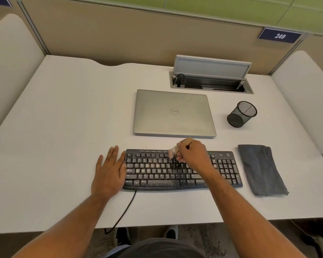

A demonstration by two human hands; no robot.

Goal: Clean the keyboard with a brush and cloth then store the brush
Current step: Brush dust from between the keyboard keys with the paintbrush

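Two hands work at the white desk. Your left hand lies flat, fingers straight, touching the left end of the dusty keyboard. Your right hand grips the brush, bristles on the top key rows. Behind sits a closed laptop. Farther right, the cup and the folded cloth.

"249" on blue partition sign; "Dell" logo, inverted, on closed laptop lid.

Dusty black keyboard flat — brush tilted on top row; grey cloth folded beside.
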